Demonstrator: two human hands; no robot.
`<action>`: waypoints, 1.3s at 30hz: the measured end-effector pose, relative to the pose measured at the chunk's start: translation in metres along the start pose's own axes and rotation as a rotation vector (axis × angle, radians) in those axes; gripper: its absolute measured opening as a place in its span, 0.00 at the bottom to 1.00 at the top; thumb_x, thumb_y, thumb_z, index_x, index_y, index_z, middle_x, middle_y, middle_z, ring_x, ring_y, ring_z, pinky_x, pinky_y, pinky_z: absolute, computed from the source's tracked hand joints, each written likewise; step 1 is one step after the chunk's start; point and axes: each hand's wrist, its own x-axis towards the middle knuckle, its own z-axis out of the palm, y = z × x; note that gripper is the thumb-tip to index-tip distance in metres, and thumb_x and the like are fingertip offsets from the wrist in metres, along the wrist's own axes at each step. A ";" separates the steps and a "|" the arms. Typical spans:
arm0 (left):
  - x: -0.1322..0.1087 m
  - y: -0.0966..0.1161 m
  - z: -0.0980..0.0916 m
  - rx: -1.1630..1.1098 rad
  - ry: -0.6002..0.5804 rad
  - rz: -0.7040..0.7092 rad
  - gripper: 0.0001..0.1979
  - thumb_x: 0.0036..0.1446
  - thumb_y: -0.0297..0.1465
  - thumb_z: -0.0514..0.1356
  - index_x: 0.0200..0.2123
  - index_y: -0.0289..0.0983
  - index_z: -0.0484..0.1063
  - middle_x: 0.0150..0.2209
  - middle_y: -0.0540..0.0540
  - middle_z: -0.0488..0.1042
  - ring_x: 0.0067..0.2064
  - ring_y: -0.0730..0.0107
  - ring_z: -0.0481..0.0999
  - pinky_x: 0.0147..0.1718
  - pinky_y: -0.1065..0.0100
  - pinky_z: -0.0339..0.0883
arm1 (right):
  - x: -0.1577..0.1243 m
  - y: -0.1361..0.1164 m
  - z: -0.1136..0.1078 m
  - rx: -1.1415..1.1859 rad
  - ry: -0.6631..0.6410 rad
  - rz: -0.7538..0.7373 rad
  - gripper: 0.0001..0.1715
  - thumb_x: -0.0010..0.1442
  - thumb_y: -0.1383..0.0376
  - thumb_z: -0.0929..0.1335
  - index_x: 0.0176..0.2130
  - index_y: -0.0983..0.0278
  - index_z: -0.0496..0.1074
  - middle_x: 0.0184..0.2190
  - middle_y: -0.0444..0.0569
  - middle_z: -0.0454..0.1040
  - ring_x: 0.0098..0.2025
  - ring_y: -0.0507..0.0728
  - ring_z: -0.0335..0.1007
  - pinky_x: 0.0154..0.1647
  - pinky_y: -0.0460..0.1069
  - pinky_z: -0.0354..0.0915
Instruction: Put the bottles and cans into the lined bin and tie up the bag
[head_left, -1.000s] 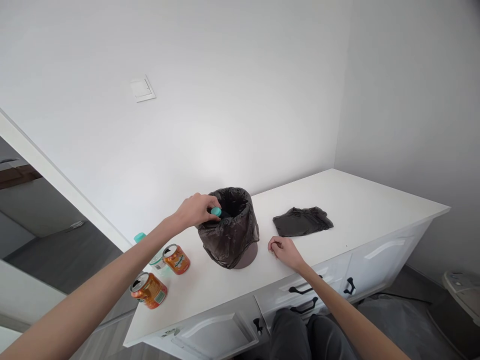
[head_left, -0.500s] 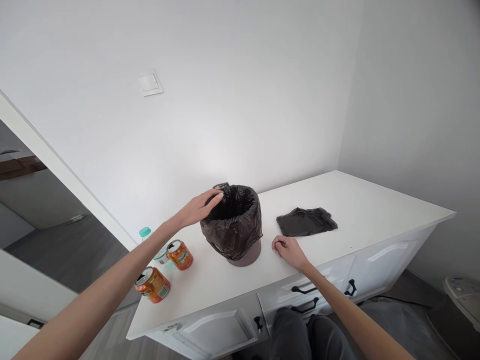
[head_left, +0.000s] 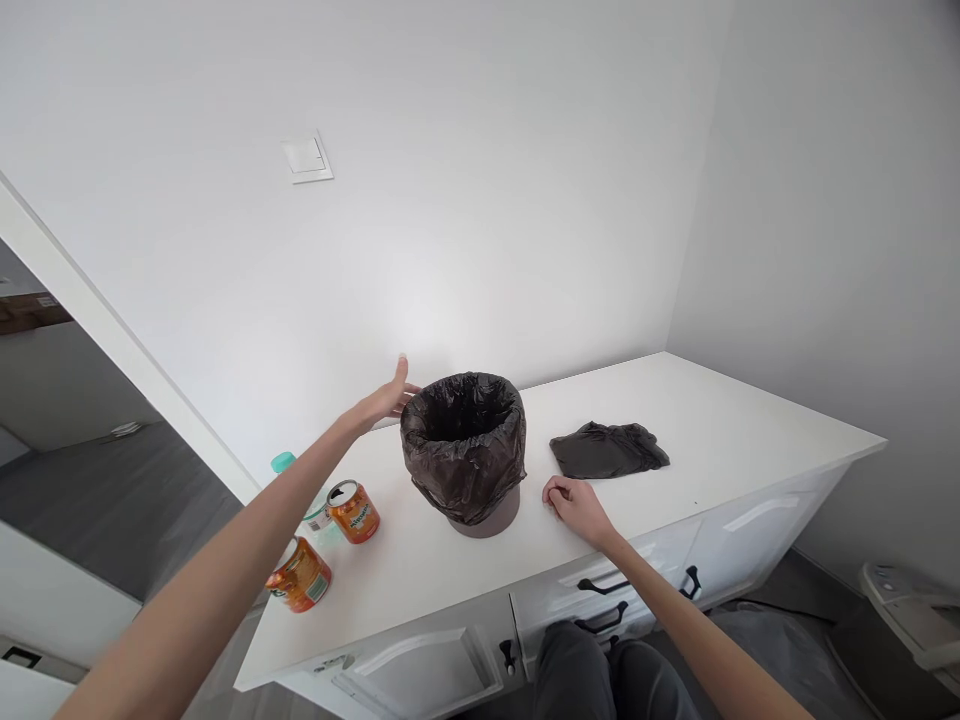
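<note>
Standing at lower centre, the round brown bin (head_left: 487, 518) wears its black plastic liner (head_left: 466, 468) folded outward, probably to stay put. I have my left hand (head_left: 390, 398), grip spread empty, beside it; my right hand (head_left: 579, 510), loosely closed, rests on the white surface (head_left: 420, 572).

From my end I saw a white switch (head_left: 308, 158) on the pale wall (head_left: 525, 180); a white frame (head_left: 112, 322) slanted down at left, grey floor (head_left: 82, 490) showing beyond it; black handles (head_left: 508, 657) studded the white cabinet fronts (head_left: 420, 668); a pale boxy object (head_left: 904, 605) stood at lower right, partly cut off.
</note>
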 end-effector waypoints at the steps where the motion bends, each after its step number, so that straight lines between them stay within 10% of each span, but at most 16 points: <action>1: -0.006 -0.008 -0.007 0.027 0.066 -0.005 0.57 0.60 0.68 0.27 0.57 0.34 0.78 0.53 0.34 0.82 0.55 0.46 0.81 0.55 0.55 0.72 | -0.001 -0.002 0.000 -0.001 -0.001 0.003 0.12 0.53 0.61 0.61 0.26 0.60 0.71 0.21 0.43 0.69 0.23 0.55 0.65 0.29 0.49 0.58; 6: -0.061 -0.053 -0.048 0.325 0.373 -0.003 0.46 0.63 0.66 0.36 0.56 0.39 0.77 0.57 0.40 0.81 0.58 0.48 0.78 0.56 0.56 0.70 | -0.004 -0.004 0.000 -0.014 0.001 0.009 0.12 0.53 0.60 0.61 0.25 0.60 0.71 0.20 0.43 0.69 0.24 0.56 0.65 0.30 0.50 0.58; 10: -0.117 -0.089 -0.069 0.575 0.378 -0.126 0.39 0.60 0.63 0.50 0.59 0.42 0.75 0.60 0.41 0.79 0.56 0.48 0.79 0.53 0.57 0.70 | -0.006 0.000 0.001 -0.017 0.003 0.005 0.12 0.53 0.60 0.61 0.25 0.60 0.71 0.21 0.43 0.70 0.24 0.56 0.65 0.30 0.49 0.58; 19: -0.180 -0.112 -0.044 0.638 0.299 -0.320 0.30 0.67 0.51 0.45 0.66 0.45 0.65 0.53 0.40 0.82 0.50 0.48 0.81 0.36 0.59 0.70 | -0.004 0.016 0.001 -0.061 0.004 -0.014 0.13 0.56 0.61 0.61 0.27 0.60 0.72 0.21 0.43 0.71 0.24 0.55 0.65 0.30 0.49 0.58; 23: -0.186 -0.069 -0.049 0.744 0.628 -0.134 0.27 0.69 0.51 0.49 0.64 0.47 0.66 0.53 0.41 0.81 0.45 0.49 0.81 0.37 0.60 0.68 | -0.002 0.021 0.002 -0.060 0.005 -0.020 0.13 0.56 0.61 0.61 0.27 0.60 0.72 0.22 0.43 0.71 0.25 0.55 0.65 0.30 0.49 0.59; 28: -0.193 0.048 -0.037 0.511 0.957 0.276 0.23 0.69 0.50 0.53 0.61 0.48 0.68 0.53 0.46 0.80 0.48 0.55 0.81 0.36 0.65 0.68 | 0.000 0.027 0.000 -0.033 -0.003 -0.034 0.13 0.57 0.61 0.61 0.27 0.60 0.73 0.22 0.43 0.71 0.25 0.56 0.66 0.30 0.49 0.60; 33: -0.178 0.131 0.003 0.439 0.691 0.461 0.18 0.70 0.47 0.53 0.55 0.45 0.71 0.50 0.46 0.80 0.42 0.61 0.81 0.35 0.66 0.70 | 0.005 0.032 -0.002 -0.013 0.005 -0.044 0.13 0.57 0.62 0.62 0.27 0.60 0.74 0.21 0.44 0.71 0.24 0.56 0.67 0.29 0.49 0.61; 39: -0.116 0.132 0.045 0.412 0.319 0.421 0.18 0.68 0.47 0.54 0.52 0.46 0.74 0.41 0.51 0.82 0.30 0.68 0.76 0.34 0.65 0.70 | 0.009 0.030 -0.002 0.009 0.021 -0.059 0.13 0.56 0.63 0.61 0.27 0.60 0.73 0.22 0.44 0.72 0.24 0.55 0.68 0.29 0.48 0.60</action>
